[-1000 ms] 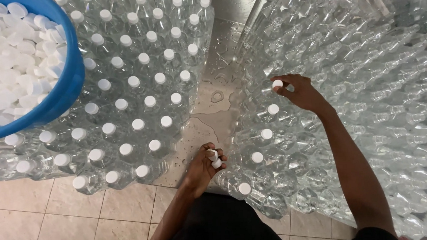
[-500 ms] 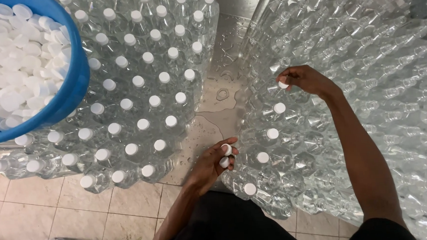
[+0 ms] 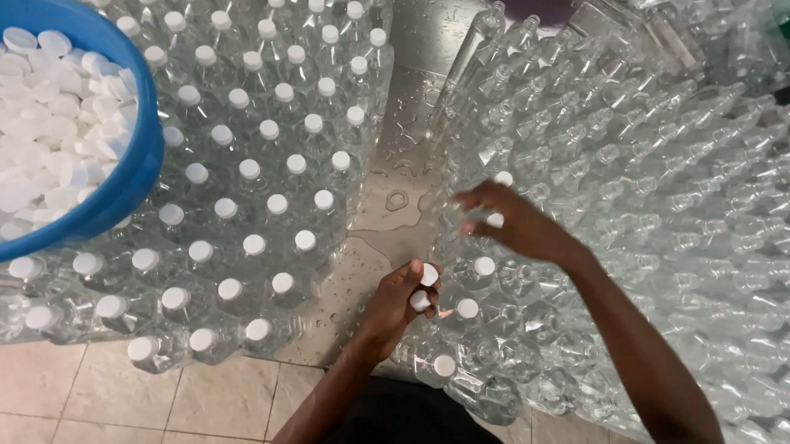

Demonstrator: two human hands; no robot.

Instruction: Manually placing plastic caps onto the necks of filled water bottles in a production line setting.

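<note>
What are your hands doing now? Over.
Left hand shut on white caps. Right hand setting a cap on clear bottles. Nothing blocking.

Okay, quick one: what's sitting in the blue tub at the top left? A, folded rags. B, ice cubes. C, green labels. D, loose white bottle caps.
D: the blue tub is heaped with loose white caps, the same kind that close the clear bottles beside it and that the left hand holds.

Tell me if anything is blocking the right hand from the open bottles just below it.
Nothing visible does. The right hand hovers directly over the uncapped clear bottles, with a white cap at its fingers. The left hand, holding spare caps, sits off to the side.
</note>
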